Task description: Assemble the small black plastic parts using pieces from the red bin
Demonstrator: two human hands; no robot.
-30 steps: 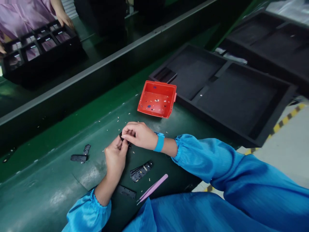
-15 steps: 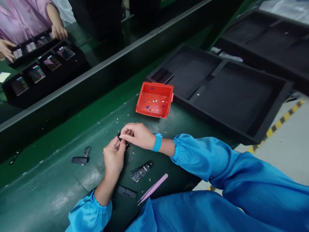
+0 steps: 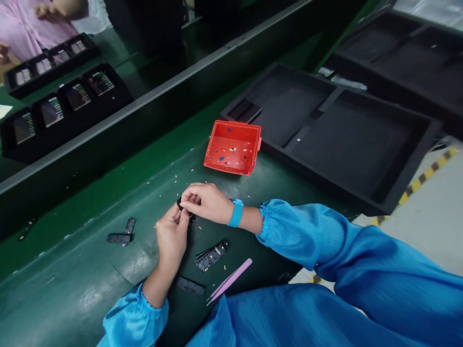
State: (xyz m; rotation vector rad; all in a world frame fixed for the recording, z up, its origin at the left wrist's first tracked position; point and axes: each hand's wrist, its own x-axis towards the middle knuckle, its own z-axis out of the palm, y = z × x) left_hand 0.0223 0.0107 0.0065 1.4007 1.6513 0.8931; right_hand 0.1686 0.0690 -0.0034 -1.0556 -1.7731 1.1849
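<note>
- Two hands are meeting at the middle of the green mat [image 3: 72, 289]: the left hand [image 3: 172, 236] and right hand [image 3: 208, 202] are both pinching one small black part [image 3: 180, 202] at its edges.
- Pink tweezers [image 3: 231, 278] are lying at five o'clock, beside a black bracket [image 3: 211, 255].
- Judging by the tight grip, steady fingertip pressure should be keeping it aligned.
- At one o'clock, farther off, a red bin [image 3: 233, 147] is sitting.
</note>
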